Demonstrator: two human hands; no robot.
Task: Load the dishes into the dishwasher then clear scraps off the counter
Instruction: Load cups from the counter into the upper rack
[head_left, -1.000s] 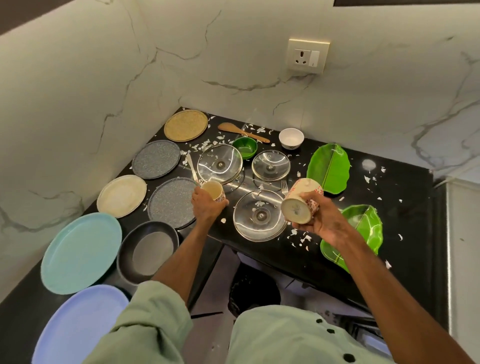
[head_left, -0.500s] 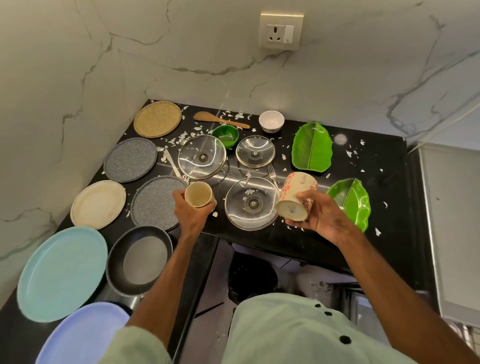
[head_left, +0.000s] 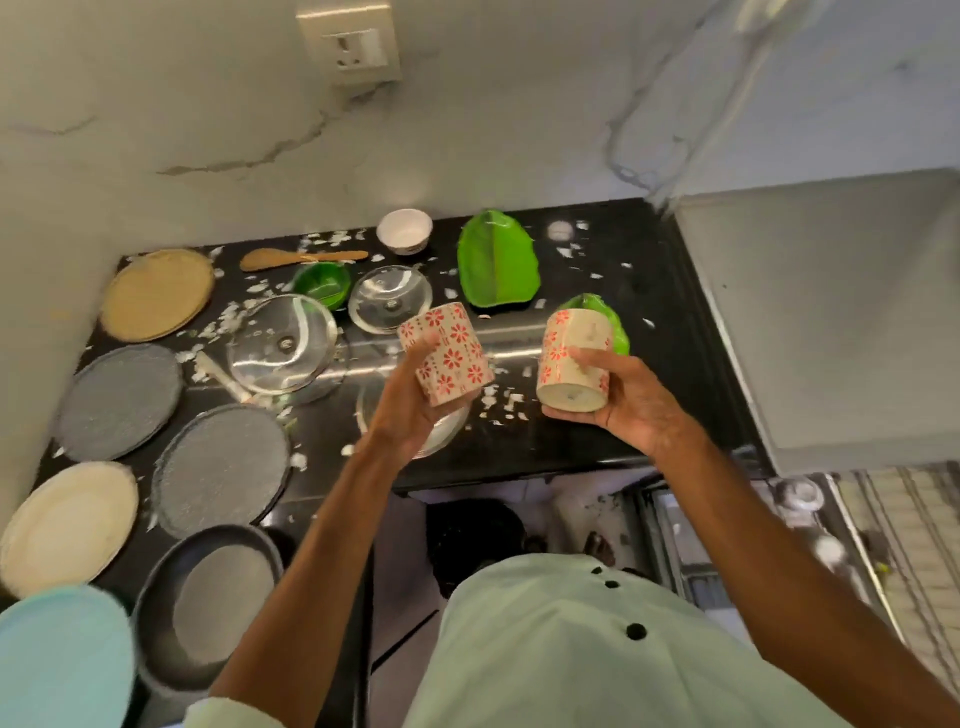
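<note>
Two cups: you have one red-flowered cup in each grip, both held clear above the black surface (head_left: 571, 441).
Left grip: your left grip (head_left: 413, 410) curls its fingers round the side of the left cup (head_left: 449, 358), which sits tilted.
Right grip: your right grip (head_left: 634, 410) wraps the right cup (head_left: 574, 358), base turned toward you, thumb across its side.
Under the left grip: a glass lid (head_left: 449, 428) lies flat, mostly hidden by your wrist.
Between the grips: white scraps (head_left: 501, 405) are scattered about.
Beyond the right grip: a green leaf-shaped plate (head_left: 608, 312) shows behind the cup; a second leaf plate (head_left: 496, 265) lies further back.
Left of the left grip: a large glass lid (head_left: 283, 345), a small glass lid (head_left: 389, 304) and a green bowl (head_left: 321, 283).
Right of the right grip, lower down: a wire rack (head_left: 904, 525), too blurred to read.
</note>
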